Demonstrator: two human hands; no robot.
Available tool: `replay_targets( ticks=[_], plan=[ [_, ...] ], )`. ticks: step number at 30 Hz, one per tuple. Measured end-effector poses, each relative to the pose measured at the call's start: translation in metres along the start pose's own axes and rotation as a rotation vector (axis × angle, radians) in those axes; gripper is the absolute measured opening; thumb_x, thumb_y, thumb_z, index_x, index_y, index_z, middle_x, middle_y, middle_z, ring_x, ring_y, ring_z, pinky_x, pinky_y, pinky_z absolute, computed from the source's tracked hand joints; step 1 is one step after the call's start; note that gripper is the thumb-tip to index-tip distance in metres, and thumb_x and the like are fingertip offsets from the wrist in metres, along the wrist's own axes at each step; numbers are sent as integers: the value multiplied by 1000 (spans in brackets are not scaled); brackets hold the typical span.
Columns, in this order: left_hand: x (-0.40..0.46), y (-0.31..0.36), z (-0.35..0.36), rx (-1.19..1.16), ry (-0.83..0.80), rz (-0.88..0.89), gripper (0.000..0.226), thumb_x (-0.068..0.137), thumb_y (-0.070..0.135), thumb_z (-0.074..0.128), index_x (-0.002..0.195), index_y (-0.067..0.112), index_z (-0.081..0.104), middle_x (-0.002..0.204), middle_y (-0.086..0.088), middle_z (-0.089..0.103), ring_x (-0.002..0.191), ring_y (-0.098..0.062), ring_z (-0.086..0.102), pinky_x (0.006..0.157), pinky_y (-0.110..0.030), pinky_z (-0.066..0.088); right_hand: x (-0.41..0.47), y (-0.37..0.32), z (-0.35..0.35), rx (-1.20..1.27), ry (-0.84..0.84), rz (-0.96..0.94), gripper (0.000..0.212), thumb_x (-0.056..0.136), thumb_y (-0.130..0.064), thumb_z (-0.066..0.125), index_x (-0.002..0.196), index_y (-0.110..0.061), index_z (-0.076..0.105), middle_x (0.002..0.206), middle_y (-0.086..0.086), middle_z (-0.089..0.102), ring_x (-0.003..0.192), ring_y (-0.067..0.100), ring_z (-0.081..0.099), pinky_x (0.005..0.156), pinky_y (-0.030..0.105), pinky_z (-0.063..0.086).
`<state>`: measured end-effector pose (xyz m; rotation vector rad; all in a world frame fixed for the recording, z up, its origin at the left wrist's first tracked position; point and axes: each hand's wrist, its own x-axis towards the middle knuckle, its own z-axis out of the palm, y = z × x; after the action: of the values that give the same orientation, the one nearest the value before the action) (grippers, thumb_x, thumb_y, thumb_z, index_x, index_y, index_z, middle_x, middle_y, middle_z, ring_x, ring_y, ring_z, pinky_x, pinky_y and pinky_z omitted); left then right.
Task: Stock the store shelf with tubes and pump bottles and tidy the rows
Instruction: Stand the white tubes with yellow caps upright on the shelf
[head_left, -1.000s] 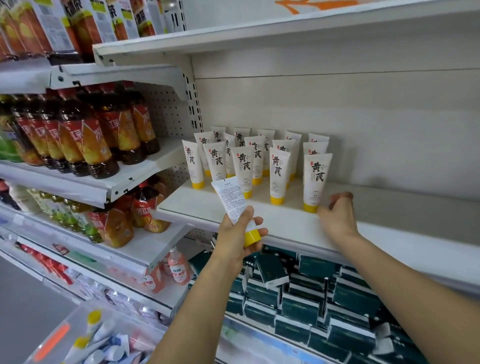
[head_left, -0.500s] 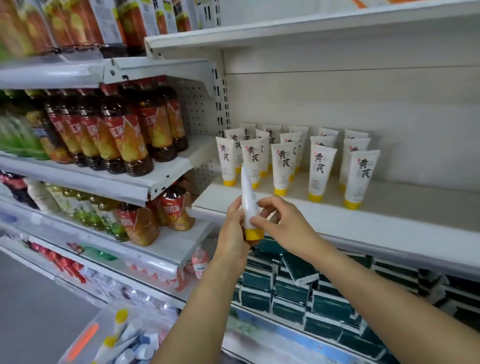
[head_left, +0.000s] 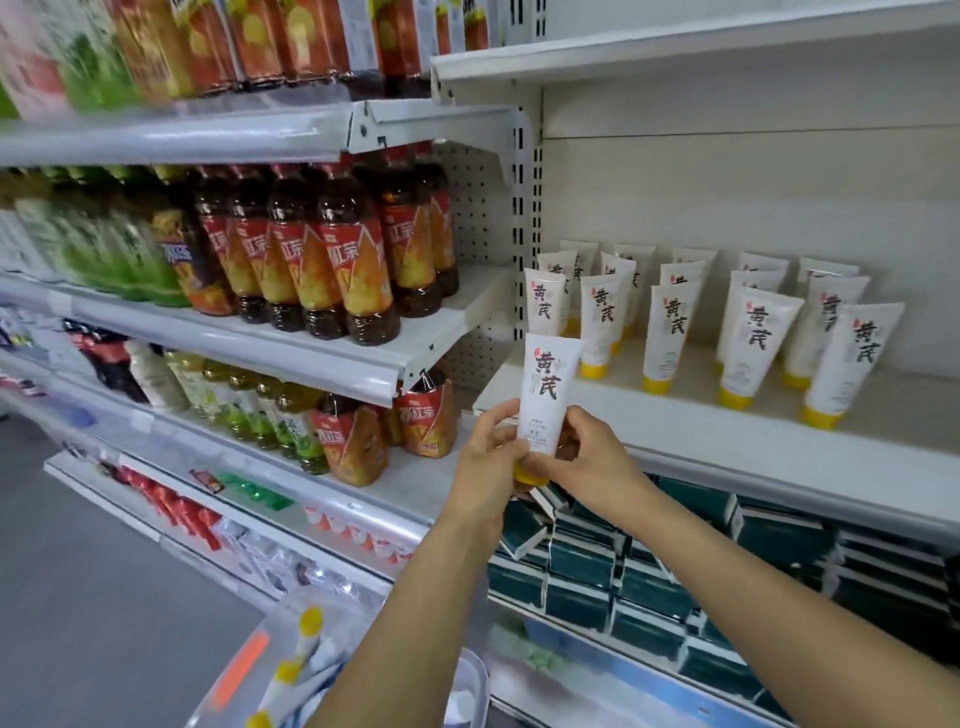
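Note:
A white tube (head_left: 545, 387) with black characters and a yellow cap stands upright in both my hands, label facing me, just in front of the white shelf (head_left: 727, 457). My left hand (head_left: 485, 457) grips its lower part from the left. My right hand (head_left: 582, 460) pinches the lower end and cap from the right. Several matching tubes (head_left: 748, 343) stand cap-down in rows on the shelf behind, with bare shelf to their right.
Dark tea bottles (head_left: 332, 270) fill the shelves on the left. Green boxes (head_left: 649, 577) are stacked on the shelf below the tubes. A clear bin (head_left: 467, 691) with more yellow-capped tubes (head_left: 291, 670) sits at the bottom, below my arms.
The tube has turned from edge-on to label-forward between my hands. My right hand came off the shelf a second ago and joined the left on the tube. The view shifted left.

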<state>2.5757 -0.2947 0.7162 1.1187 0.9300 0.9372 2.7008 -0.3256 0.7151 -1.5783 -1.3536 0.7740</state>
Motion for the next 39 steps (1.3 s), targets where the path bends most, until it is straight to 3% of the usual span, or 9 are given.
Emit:
replay_targets(
  ticks=[3,6,11,16,19,24,31,39],
  plan=[
    [10,6,-5,-13,13,13,41,92,-2,50,117,30,60,109,-6,64,105,-24,64,87,-47,57,14,-7,4,7,-1,-12,53,76,-28,80,120,-21,51,103,-10,64,90,0,63,69,17,51],
    [27,13,-7,-28,27,40,40,93,1,52,121,27,61,112,-6,67,103,-24,66,81,-42,58,36,-11,4,9,25,-36,53,76,-25,80,121,-18,53,102,-8,66,90,1,63,73,19,53],
    [57,26,-9,4,60,52,32,94,14,56,122,29,61,113,3,69,109,-15,62,99,-38,47,77,-10,1,-17,51,-56,58,73,-23,84,121,-18,53,109,-3,67,97,9,64,80,30,56],
    [82,33,-11,-30,84,30,36,98,24,51,134,23,49,120,0,64,113,-13,58,100,-29,43,109,-2,-2,-55,63,-34,55,77,-14,80,123,-14,50,116,3,65,105,18,62,81,26,48],
    [91,34,-10,-66,101,-10,37,101,27,45,137,20,45,123,-3,63,115,-16,57,100,-29,42,120,4,-1,-80,50,-32,53,78,-9,78,122,-13,50,114,1,63,103,15,59,82,24,46],
    [100,32,-9,-86,98,-71,41,103,29,40,142,15,41,128,-8,59,116,-21,57,107,-36,41,130,11,-1,-106,12,-75,53,77,-4,76,122,-16,50,108,-3,62,97,9,59,69,10,42],
    [102,31,-9,-109,96,-97,39,103,28,42,140,16,42,123,-6,62,112,-20,60,105,-39,45,133,13,-3,-79,-23,-53,56,82,-4,72,130,-16,45,113,-3,60,100,10,57,71,12,42],
    [91,31,-11,-149,189,-93,17,102,25,46,118,20,51,113,-4,64,106,-19,61,96,-37,51,128,18,-1,-113,59,-4,50,79,-11,76,121,-13,49,104,-1,62,96,16,62,87,31,51]
  ],
)
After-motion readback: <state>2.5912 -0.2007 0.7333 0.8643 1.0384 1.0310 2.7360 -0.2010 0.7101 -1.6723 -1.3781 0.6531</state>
